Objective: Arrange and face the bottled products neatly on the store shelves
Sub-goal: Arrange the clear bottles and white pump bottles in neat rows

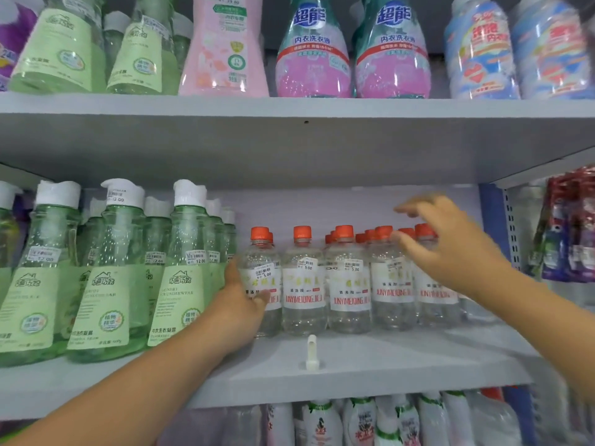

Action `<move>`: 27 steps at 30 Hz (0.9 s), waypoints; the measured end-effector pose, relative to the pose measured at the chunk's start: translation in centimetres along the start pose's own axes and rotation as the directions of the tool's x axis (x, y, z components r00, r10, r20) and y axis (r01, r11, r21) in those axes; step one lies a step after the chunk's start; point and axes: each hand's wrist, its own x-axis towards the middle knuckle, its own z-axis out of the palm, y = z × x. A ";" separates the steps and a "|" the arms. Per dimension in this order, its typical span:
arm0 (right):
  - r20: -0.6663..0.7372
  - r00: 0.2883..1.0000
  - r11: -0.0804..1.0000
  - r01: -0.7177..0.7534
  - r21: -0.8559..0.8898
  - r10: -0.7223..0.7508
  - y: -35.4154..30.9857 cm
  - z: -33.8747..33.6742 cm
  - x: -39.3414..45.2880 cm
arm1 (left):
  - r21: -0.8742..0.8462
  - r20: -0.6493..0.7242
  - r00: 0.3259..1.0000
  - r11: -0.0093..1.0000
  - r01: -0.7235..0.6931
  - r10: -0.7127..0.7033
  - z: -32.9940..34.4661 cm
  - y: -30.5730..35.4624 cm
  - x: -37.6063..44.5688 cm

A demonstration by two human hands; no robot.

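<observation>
Shelving: a pale grey-blue store unit; the middle shelf carries the goods being handled, with another board above and a lower tier below.
Upper shelf: green-labelled bottles at left, a pink bottle beside them, two teal-necked bottles with pink liquid, and blurred blue-and-white bottles at right.
Green bottles: tall clear-green bottles with white caps fill the left part of the middle shelf several rows deep, price stickers on necks and shoulders; their right edge stands just beside the small bottles and hems in the left hand.
Clear bottles: small clear bottles with orange caps, white labels with red lettering and price stickers, stand upright in a front row on the middle shelf right of centre, more caps showing behind.
Lower tier: white bottles with green collars, partly cut off by the shelf edge.
Right side: red and purple packets hang beyond a blue upright.
Left hand: the left hand grips the leftmost clear bottle, thumb across its label, wedged between it and the green bottles.
Right hand: the right hand, motion-blurred, is above the rightmost orange caps with fingers spread and loosely bent, grasping nothing.
Shelf clip: a small white plastic clip sits on the shelf front.
</observation>
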 end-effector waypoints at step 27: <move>0.533 0.729 0.773 -0.602 0.200 0.430 14.1 -1.9 -5.7 | 0.319 -0.015 0.997 0.944 0.080 -0.080 1.1 1.8 -1.4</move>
